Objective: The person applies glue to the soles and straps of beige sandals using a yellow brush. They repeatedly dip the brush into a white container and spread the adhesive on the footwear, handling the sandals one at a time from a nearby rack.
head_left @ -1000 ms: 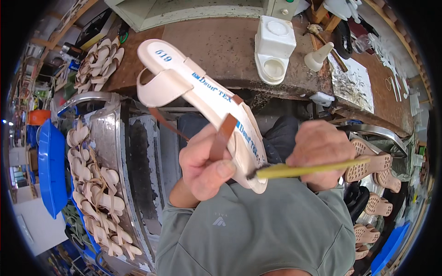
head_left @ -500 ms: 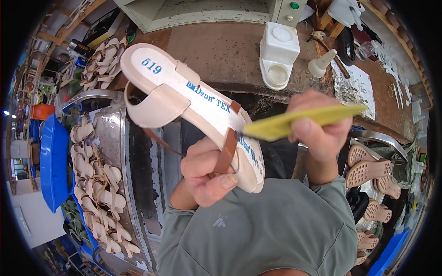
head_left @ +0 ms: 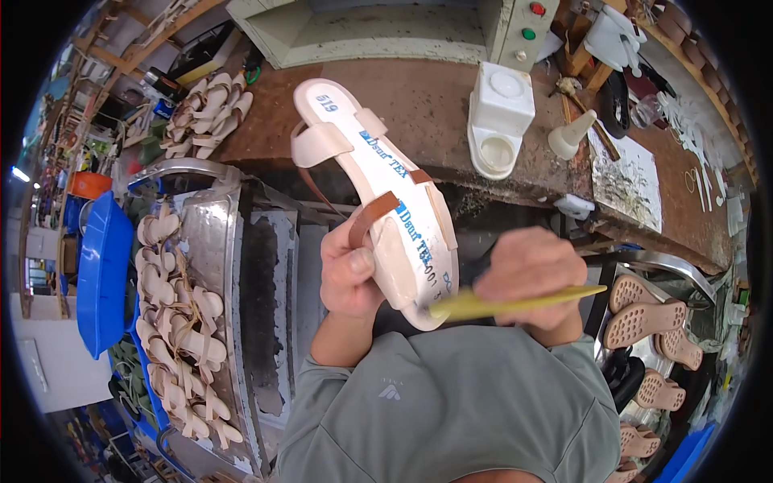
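Observation:
My left hand (head_left: 348, 274) grips an unsoled sandal upper (head_left: 385, 181) by its heel half, thumb by a brown strap. The white underside with blue stamps faces me, and the toe end points up and away to the left. Beige bands and brown straps wrap round its sides. In my right hand (head_left: 538, 274) is a yellow-handled brush (head_left: 460, 307), fingers closed round it. The brush's tip is at the heel end of the underside; motion blurs it, and its bristles are hard to make out.
A white glue pot (head_left: 501, 121) and a cone-shaped nozzle (head_left: 572, 135) stand on the workbench (head_left: 386, 97), before a metal cabinet (head_left: 378, 36). Several beige sandal uppers (head_left: 189, 334) fill the left rack. Pinkish soles (head_left: 644, 314) lie at right. A blue tray (head_left: 103, 278) hangs far left.
The brush has moved from the middle of the underside down to its heel end. The sandal upper has turned more upright, and its toe end has shifted right and farther from me.

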`<state>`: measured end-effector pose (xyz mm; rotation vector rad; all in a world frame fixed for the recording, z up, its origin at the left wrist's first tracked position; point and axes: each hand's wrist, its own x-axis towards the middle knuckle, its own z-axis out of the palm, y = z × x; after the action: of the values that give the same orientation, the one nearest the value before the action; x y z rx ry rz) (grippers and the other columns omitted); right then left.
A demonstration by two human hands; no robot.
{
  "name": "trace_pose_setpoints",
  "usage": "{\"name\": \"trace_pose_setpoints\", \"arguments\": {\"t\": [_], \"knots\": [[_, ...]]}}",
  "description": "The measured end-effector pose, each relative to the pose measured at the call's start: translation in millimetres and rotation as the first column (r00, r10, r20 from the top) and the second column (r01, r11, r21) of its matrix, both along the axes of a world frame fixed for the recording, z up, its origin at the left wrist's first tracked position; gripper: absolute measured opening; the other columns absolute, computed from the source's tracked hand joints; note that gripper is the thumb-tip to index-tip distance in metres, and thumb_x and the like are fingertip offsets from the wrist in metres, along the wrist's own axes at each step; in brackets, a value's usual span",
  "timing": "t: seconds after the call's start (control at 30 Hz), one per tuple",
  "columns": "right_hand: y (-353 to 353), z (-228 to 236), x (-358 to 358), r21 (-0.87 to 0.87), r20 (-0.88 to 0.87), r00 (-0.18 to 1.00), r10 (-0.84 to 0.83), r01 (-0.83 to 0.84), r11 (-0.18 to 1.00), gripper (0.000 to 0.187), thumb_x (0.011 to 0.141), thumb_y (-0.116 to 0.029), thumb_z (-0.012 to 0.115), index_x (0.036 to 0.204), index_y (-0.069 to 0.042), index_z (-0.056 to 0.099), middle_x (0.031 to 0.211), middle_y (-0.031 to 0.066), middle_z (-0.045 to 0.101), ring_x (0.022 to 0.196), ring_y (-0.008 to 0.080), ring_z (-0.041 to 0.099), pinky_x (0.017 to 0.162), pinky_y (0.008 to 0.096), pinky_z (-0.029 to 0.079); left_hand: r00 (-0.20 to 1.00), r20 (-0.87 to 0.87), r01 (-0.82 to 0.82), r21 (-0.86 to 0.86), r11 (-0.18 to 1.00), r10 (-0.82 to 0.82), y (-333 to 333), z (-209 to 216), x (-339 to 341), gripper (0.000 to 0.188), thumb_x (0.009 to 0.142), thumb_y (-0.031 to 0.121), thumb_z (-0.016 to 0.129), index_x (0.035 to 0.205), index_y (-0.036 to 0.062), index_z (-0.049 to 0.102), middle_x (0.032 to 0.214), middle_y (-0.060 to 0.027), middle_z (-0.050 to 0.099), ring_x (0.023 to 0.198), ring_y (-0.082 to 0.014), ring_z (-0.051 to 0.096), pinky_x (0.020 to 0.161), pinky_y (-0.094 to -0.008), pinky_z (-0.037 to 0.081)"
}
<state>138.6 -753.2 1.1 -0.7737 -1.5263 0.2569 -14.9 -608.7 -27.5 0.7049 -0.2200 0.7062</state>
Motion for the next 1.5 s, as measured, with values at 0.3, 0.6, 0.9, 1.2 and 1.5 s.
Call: {"name": "trace_pose_setpoints", "arguments": {"t": [0.3,0.6,0.9,1.2,1.5], "knots": [[16.8,-18.4,57.7,-0.601,-0.62,0.722,-0.307,-0.185,0.777,0.03,0.093,-0.025,0.051,0.106,0.001,0.056,0.071,0.0038,0.058,0.061,0.0062,0.053,0.053,0.0175,0.042,0.73,0.354,0.653,-0.109,0.75,-0.584,51.3,-42.3,-23.6,0.045,0.076,0.011,0.047,0.104,-0.0236,0.052,0.096,-0.0373,0.058,0.085,-0.0396,0.064,0.076,-0.0476,0.052],[41.3,-32.7,32.8,-0.639,-0.702,0.612,-0.365,-0.313,0.703,0.027,0.089,-0.028,0.058,0.073,-0.006,0.059,0.057,-0.0011,0.054,0.049,0.0061,0.05,0.046,0.0187,0.041,0.786,-0.47,-0.307,0.268,0.913,0.402,40.7,-10.1,-32.9,0.032,0.086,0.017,0.043,0.106,-0.0066,0.051,0.098,-0.0131,0.056,0.09,-0.0154,0.057,0.08,-0.0305,0.048],[25.1,-68.0,27.3,-0.737,-0.662,0.493,-0.564,-0.294,0.609,0.028,0.09,-0.032,0.057,0.084,-0.005,0.06,0.06,0.0032,0.06,0.046,0.0066,0.05,0.042,0.0195,0.039,0.571,0.177,-0.376,0.924,0.064,0.802,27.0,-38.8,-40.1,0.03,0.071,0.009,0.069,0.1,0.0001,0.067,0.104,-0.0161,0.065,0.101,-0.0309,0.06,0.093,-0.0394,0.041],[-1.3,-106.0,114.2,-0.727,-0.23,0.576,-0.784,0.433,0.532,0.017,0.085,-0.011,0.064,0.095,0.002,0.065,0.084,0.0051,0.065,0.07,0.0096,0.058,0.062,0.0224,0.046,0.713,-0.023,-0.176,0.962,0.211,0.7,46.0,-53.4,17.1,0.029,0.064,0.002,0.072,0.092,0.0033,0.069,0.095,-0.0108,0.068,0.089,-0.0248,0.065,0.083,-0.0339,0.048],[21.0,-127.7,116.7,-0.636,0.174,0.648,-0.742,0.649,0.417,0.014,0.083,-0.007,0.064,0.095,0.001,0.066,0.082,0.0093,0.064,0.064,0.012,0.057,0.056,0.0256,0.047,0.751,-0.111,-0.027,0.98,0.198,0.651,40.2,-87.0,61.2,0.03,0.061,-0.001,0.071,0.091,0.0045,0.07,0.095,-0.0105,0.068,0.089,-0.0261,0.065,0.082,-0.0344,0.049]]}}
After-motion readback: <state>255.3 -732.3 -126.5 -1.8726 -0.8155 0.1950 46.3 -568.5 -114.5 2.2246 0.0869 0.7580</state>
